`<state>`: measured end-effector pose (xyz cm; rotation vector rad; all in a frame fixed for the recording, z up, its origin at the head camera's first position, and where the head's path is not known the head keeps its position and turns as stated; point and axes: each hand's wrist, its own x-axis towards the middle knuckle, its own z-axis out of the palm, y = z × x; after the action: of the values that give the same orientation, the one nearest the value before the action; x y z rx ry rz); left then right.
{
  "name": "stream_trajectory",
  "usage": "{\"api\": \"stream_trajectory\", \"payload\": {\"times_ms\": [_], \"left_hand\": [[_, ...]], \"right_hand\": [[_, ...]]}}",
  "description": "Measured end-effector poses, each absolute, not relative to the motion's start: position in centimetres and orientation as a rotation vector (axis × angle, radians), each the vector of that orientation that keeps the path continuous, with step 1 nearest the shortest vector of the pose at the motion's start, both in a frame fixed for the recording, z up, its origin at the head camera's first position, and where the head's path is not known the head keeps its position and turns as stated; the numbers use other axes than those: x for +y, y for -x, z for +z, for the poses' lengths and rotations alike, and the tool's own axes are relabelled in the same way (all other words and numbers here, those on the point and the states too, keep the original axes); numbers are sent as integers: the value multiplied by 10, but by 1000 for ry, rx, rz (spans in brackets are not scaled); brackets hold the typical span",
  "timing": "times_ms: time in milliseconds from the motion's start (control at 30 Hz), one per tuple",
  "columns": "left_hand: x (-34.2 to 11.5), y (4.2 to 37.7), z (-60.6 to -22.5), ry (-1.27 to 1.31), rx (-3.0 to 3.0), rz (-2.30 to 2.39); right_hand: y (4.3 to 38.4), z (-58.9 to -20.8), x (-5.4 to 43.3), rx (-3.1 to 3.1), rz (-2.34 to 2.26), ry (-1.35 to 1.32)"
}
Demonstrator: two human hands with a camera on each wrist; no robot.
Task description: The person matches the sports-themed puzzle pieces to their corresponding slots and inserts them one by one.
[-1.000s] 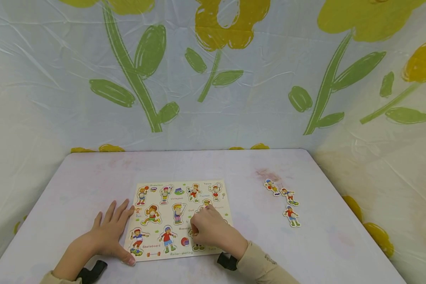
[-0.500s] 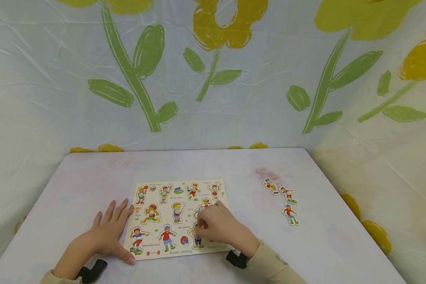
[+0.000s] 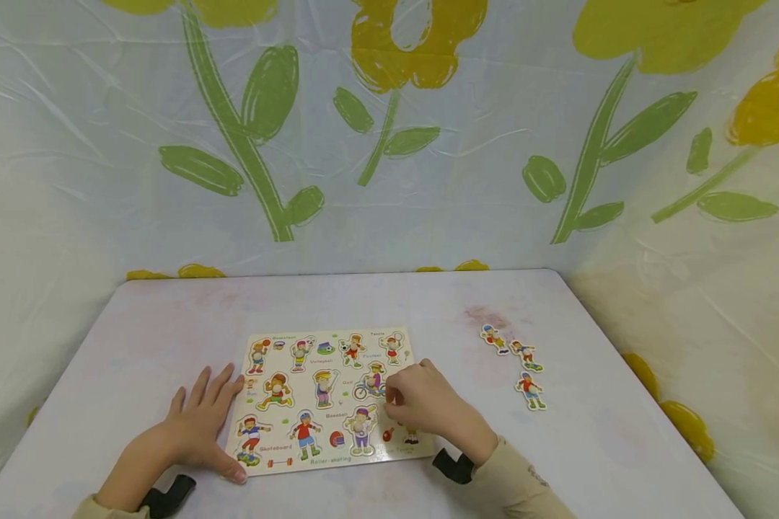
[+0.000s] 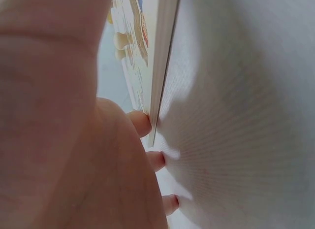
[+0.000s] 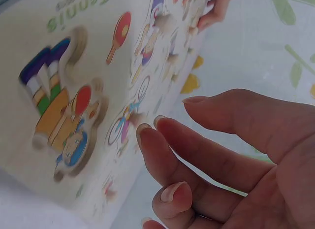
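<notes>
1. Beige fabric cuffs the left hand (image 3: 191,425) at the lower left, its fingers spread wide. A forefinger reaches the left edge of the puzzle board and the thumb its lower-left corner.

2. Pale and flat on the white table (image 3: 467,490), the puzzle board (image 3: 304,395) carries rows of sports figures, from a basketball player (image 3: 257,357) at top left to a tennis player (image 3: 392,349) at top right. Pale knobs (image 4: 120,41) rise from its face in the left wrist view.

3. Baseball and cycling figures (image 3: 361,431) lie on the board, just left of the right hand.

4. Fingers bent and holding nothing, the right hand (image 3: 425,396) is poised at the board's right side, thumb apart from the fingertips. It partly covers a table tennis figure (image 5: 69,115). Contact with the board cannot be told.

5. Three loose figures (image 3: 526,356) lie close together on the table, right of the board: one blue-capped, one on a skateboard, one red-shirted in roller skates.
</notes>
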<state>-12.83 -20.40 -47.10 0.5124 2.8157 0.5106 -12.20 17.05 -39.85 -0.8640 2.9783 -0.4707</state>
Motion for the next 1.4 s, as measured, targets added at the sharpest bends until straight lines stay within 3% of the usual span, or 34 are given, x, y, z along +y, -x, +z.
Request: {"api": "stream_trajectory", "payload": {"times_ms": [400, 1400], "left_hand": [[-204, 128, -473, -509, 2816, 517], [-203, 127, -468, -501, 2801, 549]], "right_hand": [[126, -394, 214, 3045, -460, 651], [125, -380, 319, 3162, -579, 412]]}}
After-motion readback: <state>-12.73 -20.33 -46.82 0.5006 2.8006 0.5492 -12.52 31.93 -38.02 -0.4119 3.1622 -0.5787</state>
